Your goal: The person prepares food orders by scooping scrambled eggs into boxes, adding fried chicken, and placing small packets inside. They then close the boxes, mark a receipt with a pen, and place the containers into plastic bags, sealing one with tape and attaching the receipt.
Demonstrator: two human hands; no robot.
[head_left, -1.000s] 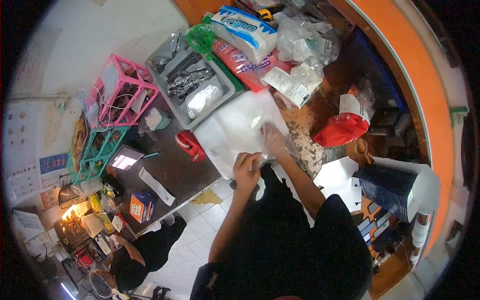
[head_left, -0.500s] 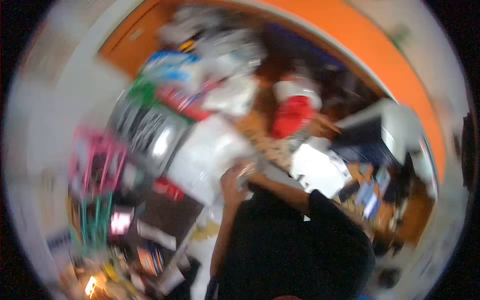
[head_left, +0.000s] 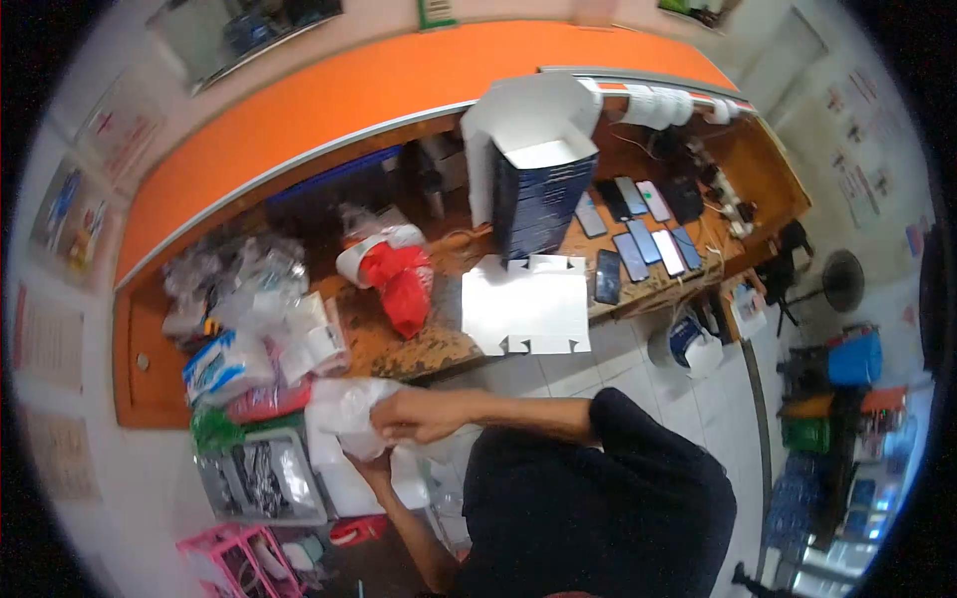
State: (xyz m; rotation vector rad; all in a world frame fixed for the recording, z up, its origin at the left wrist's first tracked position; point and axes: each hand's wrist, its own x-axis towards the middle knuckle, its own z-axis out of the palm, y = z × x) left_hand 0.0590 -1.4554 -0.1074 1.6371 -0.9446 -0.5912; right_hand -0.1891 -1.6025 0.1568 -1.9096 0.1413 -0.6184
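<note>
Plastic bag (head_left: 351,411), white and crumpled: located at my hands, over the white stack (head_left: 399,480) beyond the front edge of the wooden desk (head_left: 439,341), toward its left end. Right hand (head_left: 424,414): fingers curled nearly closed, gripping the bag at its right side. Left hand (head_left: 374,466): below the right one, at the underside of the bag; its fingertips are partly hidden, so I cannot tell how far it is open or how firmly it holds.

Left of the stack I record a grey tray (head_left: 317,506) containing black plastic packets (head_left: 261,478). Just beside the stack's lower edge, a red item (head_left: 357,529); beside the tray's lower edge, a pink rack (head_left: 224,543). Green plastic (head_left: 214,429) sits at the tray's upper left corner, near a pink-red pack (head_left: 267,401) and a white-and-blue pack (head_left: 221,367).

Toward the left end of the desk, clear plastic bags (head_left: 244,279) are heaped. Right of them, well back from the front edge, one red bag (head_left: 401,289). Farther right, white cardboard (head_left: 523,304) overhangs the front edge, with a dark blue box (head_left: 543,204) upright behind it. Several phones (head_left: 630,256) lie between that box and the right end of the desk.
</note>
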